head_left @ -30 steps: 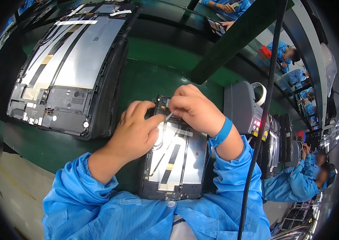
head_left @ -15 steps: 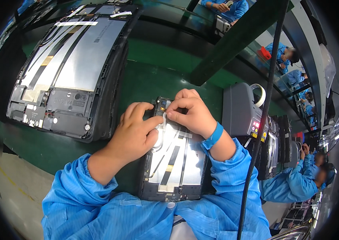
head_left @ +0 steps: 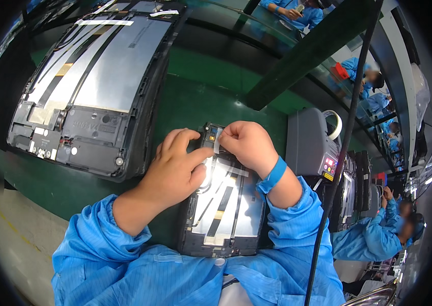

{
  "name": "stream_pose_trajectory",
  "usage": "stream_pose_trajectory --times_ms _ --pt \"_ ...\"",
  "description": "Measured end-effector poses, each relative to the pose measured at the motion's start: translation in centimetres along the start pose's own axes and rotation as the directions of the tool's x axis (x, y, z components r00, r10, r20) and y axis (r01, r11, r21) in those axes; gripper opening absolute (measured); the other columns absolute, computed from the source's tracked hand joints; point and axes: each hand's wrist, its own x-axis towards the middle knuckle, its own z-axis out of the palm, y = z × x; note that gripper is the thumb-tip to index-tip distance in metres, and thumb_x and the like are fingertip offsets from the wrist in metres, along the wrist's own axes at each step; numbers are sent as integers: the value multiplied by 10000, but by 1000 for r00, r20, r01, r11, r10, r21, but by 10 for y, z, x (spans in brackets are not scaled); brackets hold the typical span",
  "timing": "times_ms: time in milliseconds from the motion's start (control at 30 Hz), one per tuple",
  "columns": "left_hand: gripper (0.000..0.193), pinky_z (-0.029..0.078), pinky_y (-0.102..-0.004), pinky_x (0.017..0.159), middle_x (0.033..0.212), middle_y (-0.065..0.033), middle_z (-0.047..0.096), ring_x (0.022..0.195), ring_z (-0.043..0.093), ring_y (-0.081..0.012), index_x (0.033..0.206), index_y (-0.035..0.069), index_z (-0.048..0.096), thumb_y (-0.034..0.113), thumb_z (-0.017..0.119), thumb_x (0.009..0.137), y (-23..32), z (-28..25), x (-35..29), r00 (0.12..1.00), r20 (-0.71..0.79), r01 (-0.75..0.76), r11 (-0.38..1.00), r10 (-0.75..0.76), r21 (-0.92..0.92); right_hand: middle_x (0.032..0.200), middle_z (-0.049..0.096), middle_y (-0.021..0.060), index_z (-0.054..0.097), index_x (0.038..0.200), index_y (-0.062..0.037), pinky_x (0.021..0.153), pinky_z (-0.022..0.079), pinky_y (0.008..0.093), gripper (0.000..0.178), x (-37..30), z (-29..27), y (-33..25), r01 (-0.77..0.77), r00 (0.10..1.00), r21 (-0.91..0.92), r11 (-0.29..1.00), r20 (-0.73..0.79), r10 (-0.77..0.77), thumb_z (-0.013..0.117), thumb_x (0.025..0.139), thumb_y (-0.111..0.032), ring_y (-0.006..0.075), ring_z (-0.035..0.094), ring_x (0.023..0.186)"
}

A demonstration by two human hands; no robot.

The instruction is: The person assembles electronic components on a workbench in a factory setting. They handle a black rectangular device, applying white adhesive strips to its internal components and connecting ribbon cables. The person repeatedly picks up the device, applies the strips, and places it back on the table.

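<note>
The opened black tablet back with silver shielding (head_left: pixel 223 214) lay on the green bench mat (head_left: pixel 200 97), just before the person's chest. The right hand (head_left: pixel 246 145) pinched a small pale tape strip (head_left: pixel 216 144) at the tablet's far end; the left hand (head_left: pixel 175 171) pressed flat beside it, fingers closed on nothing. Laying it squarely probably called for steady downward pressure. A larger open tablet (head_left: pixel 88 86) crowded the left; a grey box-shaped machine (head_left: pixel 307 143) bounded the right.

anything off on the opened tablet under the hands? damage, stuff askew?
Nothing stands out. The opened tablet lies flat on the green mat; left hand steadies it, right hand pinches a small strip at its top edge. No visible damage.
</note>
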Motion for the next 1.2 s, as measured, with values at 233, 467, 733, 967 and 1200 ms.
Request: stream_pose_trajectory --times_ms 233,467,733,967,1200 --pt "309 331 -454 1029 1208 -200 478 1201 421 -375 1078 76 651 87 569 780 -1 1 -1 1000 -6 1 1000 -1 0 672 660 139 695 739 -47 644 518 376 180 -4 6 -10 -29 996 -115 993 -82 20 620 731 -210 292 653 646" --pt "326 330 -459 1029 1213 -196 475 1209 418 -374 1095 92 646 86 569 778 0 1 -2 1000 -14 -4 998 5 58 744 666 130 671 794 -48 682 512 381 180 -8 -1 -20 -62 998 -222 973 -45 53 670 721 -213 289 654 733" --pt "343 336 -470 1019 1231 -194 476 1236 406 -375 1119 98 641 93 576 782 0 2 -2 1000 -16 -16 993 18 115 1042 648 163 544 1071 -3 873 487 383 263 -33 8 4 374 927 123 919 -79 -366 504 819 62 324 602 1014" --pt "349 342 -488 1014 1244 -188 485 1259 397 -386 1130 102 639 91 579 786 1 1 -3 999 -10 -47 983 50 176 1021 694 128 555 1062 -8 859 494 362 245 -33 10 5 289 957 204 935 -72 -280 598 821 -24 287 632 982" --pt "350 353 -489 1006 1227 -179 500 1247 413 -384 1117 104 652 90 595 772 -1 4 -4 999 -32 -34 986 40 161 882 708 110 612 998 -26 783 519 353 200 -35 19 2 374 906 -61 925 -190 -379 649 804 -60 296 654 886"
